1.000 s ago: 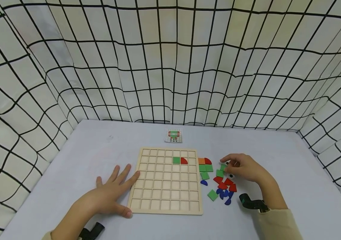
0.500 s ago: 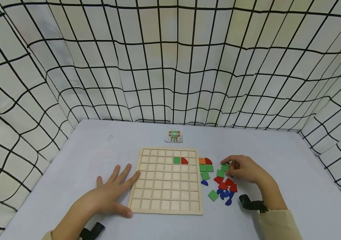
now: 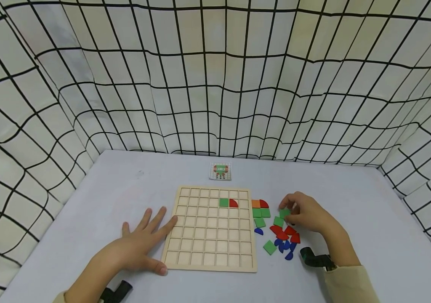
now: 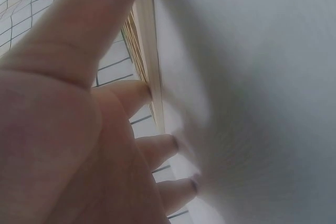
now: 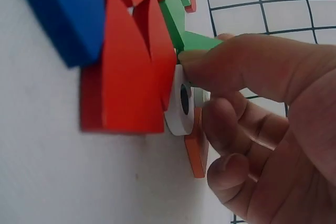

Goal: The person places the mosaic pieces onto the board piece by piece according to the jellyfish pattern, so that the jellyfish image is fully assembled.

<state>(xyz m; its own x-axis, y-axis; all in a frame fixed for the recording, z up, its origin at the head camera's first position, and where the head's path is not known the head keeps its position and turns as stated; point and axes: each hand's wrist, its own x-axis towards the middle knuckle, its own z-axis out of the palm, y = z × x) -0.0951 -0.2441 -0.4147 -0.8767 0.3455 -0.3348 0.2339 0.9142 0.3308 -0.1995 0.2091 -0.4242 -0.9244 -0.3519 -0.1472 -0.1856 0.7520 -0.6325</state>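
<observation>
In the head view my left hand [image 3: 139,244] lies with fingers spread, thumb and index fingertip at the left edge of a wooden grid board [image 3: 200,269]. The left wrist view shows the board's side edge [image 4: 152,51] beside these fingers. My right hand [image 3: 308,212] is over the loose pieces right of the board, pinching a green square tile [image 3: 284,213] between thumb and fingers. Close under the thumb in the right wrist view is a white eye piece [image 5: 181,103]. On the board sit a green square [image 3: 224,203] and a red quarter-circle [image 3: 233,203].
Red pieces [image 3: 281,235], blue pieces [image 3: 289,255] and another green square [image 3: 270,247] lie right of the board. An orange square [image 3: 256,203] stands by its upper right edge. A small picture card [image 3: 220,171] lies behind the board. Black-lined netted walls surround the white table [image 3: 143,176].
My right hand has shifted slightly and its fingers have drawn in on the green square tile; the eye pieces that showed beside it are now mostly hidden. My left hand stays put.
</observation>
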